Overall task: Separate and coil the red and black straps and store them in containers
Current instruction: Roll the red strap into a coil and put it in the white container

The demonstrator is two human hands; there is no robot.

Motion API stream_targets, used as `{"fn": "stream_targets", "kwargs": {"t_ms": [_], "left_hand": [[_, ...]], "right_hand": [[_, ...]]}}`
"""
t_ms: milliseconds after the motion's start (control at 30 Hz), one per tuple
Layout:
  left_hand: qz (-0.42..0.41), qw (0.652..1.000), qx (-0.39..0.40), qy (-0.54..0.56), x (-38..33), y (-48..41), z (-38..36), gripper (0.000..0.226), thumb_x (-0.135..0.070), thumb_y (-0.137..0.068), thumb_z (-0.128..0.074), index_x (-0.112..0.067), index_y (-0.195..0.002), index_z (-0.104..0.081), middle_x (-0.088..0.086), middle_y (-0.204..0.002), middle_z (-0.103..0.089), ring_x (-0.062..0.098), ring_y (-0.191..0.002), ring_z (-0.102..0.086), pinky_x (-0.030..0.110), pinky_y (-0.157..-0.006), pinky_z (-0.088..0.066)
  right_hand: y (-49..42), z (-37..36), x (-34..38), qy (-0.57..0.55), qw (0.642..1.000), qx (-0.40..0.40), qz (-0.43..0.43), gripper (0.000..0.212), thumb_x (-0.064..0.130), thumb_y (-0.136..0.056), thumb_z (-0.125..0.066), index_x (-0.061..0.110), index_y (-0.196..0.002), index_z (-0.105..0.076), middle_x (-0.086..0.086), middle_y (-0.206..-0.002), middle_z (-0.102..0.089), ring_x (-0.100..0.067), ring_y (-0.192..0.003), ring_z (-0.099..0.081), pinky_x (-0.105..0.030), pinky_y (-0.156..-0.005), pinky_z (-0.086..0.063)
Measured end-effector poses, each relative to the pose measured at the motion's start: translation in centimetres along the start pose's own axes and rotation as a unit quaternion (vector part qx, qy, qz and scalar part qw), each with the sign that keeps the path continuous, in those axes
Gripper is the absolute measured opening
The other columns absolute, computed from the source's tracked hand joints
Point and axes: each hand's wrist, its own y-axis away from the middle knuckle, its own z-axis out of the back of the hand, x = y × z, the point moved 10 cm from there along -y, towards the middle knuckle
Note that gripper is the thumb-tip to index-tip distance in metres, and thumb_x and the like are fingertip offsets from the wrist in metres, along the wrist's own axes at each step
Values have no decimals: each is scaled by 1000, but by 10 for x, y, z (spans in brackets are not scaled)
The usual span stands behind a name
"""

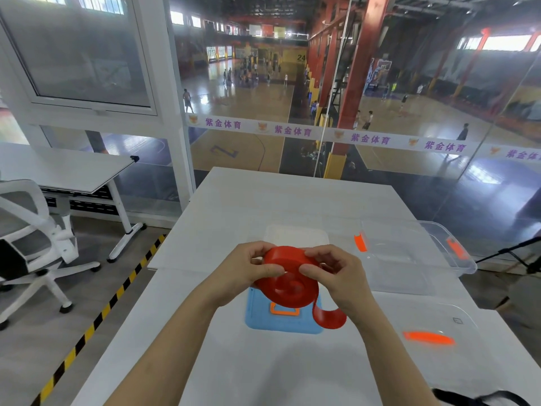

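Black strap [480, 397] lies nearest, at bottom right edge of table [263, 370], untouched. Left hand [248, 276] and right hand [336, 273]: fingers curled over top rim of red strap [285, 285], thumbs pressed on near face. Both grip coil above blue mat [260, 315]. Flat spiral face turned toward person. Loose tail [329, 317] hangs off coil's lower right, under right hand, so right hand is nearer and probably feeds last turn. Small clear tub [295, 238] just behind coil. Big clear container [456, 259] off to right.
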Motion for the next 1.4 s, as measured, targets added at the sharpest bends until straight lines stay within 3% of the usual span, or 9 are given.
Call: {"fn": "stream_targets", "kwargs": {"t_ms": [100,200,400,567,667,867,1067,1200,1400], "left_hand": [[-10,998,-38,41,2,0,9,28,-19,-91,-79,-21,-119,-74,5,-110,-78,24,-102,-77,45,-87,-65],[-9,988,-75,134,6,0,20,24,-17,-97,-71,-14,-121,-73,16,-114,-76,28,-105,-76,54,-87,-64],[12,974,-58,219,21,-2,12,29,-23,-99,-68,-9,-124,-67,21,-124,-69,34,-113,-73,58,-87,-63],[80,995,48,30,41,-2,12,32,-37,-98,-71,-23,-127,-66,-2,-123,-75,17,-117,-71,50,-101,-59],[62,996,62,-28,36,-3,13,42,-32,-91,-81,-30,-130,-66,-12,-124,-74,11,-116,-70,41,-106,-56],[16,993,61,-104,27,-9,2,30,-33,-83,-85,-32,-112,-76,-8,-105,-78,15,-101,-75,33,-90,-63],[26,996,-21,84,37,-3,23,22,-22,-92,-79,-18,-113,-76,6,-105,-80,25,-98,-77,36,-78,-64],[34,982,-55,178,46,-2,28,24,-25,-96,-72,-13,-117,-75,11,-106,-80,28,-104,-76,42,-82,-65],[94,944,-84,304,85,-7,9,34,-32,-96,-72,-6,-118,-73,18,-112,-78,30,-104,-77,47,-87,-64]], "right_hand": [[1,5,-8,-16,1000,-5,-19,26,-1,-82,-86,22,-94,-81,2,-107,-83,-19,-101,-79,-33,-86,-65],[4,12,-10,-50,998,-30,-29,26,-9,-82,-82,12,-96,-79,0,-97,-84,-13,-90,-80,-25,-81,-62],[5,9,-7,-68,996,-60,-24,24,-6,-83,-82,15,-96,-79,-2,-89,-83,-12,-81,-78,-22,-75,-61],[5,10,-12,-16,998,-45,-41,21,2,-83,-86,13,-101,-82,-6,-94,-83,-23,-89,-80,-32,-83,-65],[5,6,-14,23,998,-14,-57,25,5,-77,-91,19,-97,-83,-3,-94,-82,-22,-92,-78,-34,-85,-64],[5,-16,-11,64,996,30,-57,27,9,-72,-95,17,-93,-81,0,-95,-82,-17,-92,-78,-31,-85,-64],[9,-4,-20,-3,997,-36,-65,24,-2,-83,-84,15,-101,-81,-3,-92,-83,-14,-81,-77,-28,-73,-59],[19,1,-34,-48,992,-87,-82,23,-2,-86,-81,14,-103,-82,-10,-97,-83,-27,-92,-79,-43,-89,-64],[28,-12,-50,-77,986,-102,-105,30,3,-90,-80,16,-117,-78,-5,-106,-84,-25,-98,-81,-41,-91,-65]]}}
